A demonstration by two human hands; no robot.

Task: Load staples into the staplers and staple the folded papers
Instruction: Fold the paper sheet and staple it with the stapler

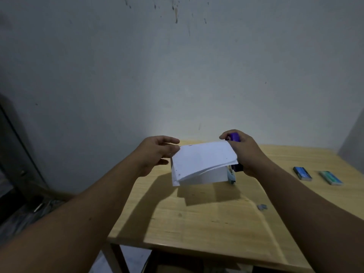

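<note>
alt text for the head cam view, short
A person's left hand holds folded white papers above a wooden table while the right hand grips a purple stapler at their edge. Two small boxes lie at right.

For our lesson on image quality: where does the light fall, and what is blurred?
Head view: light falls on the folded papers, which cast a hard shadow on the wooden table; corners are dim, edges bow, and the two staple boxes look soft.
</note>
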